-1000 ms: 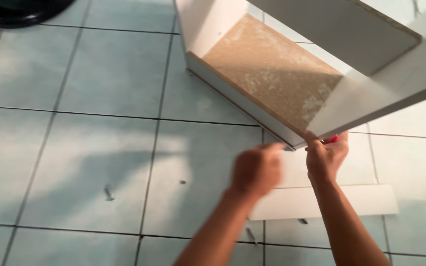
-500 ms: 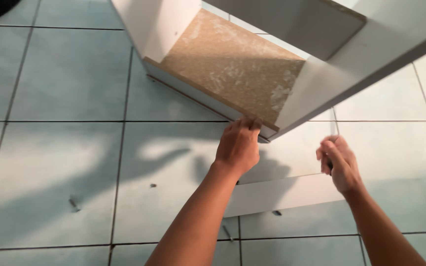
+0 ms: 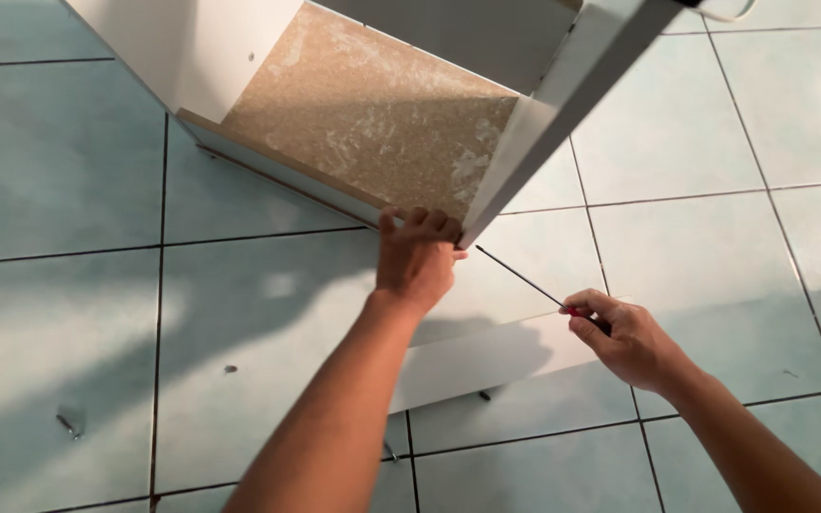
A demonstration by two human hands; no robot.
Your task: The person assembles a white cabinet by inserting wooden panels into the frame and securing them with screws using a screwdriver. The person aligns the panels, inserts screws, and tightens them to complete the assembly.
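Left hand (image 3: 417, 258) at centre frame, fingers (image 3: 427, 219) curled over the lower corner of the white laminated chipboard cabinet (image 3: 372, 104), gripping its edge where the side panel meets the raw brown inner board. Cabinet tilted, filling the 12 o'clock part of the view, open side toward the camera, corner just above the pale blue-green tiled floor (image 3: 68, 285). Right hand (image 3: 624, 334) at 4 o'clock from the left, fingers pinched shut around the red handle of a thin black-shafted screwdriver (image 3: 523, 278). Shaft slanting toward 10 o'clock, tip just beside the left hand's fingers at the cabinet corner. Flat white rectangular board (image 3: 486, 356) lying on the floor beneath both forearms. Small dark screws (image 3: 68, 423) scattered on the tiles at 8 o'clock, well apart from the hands.
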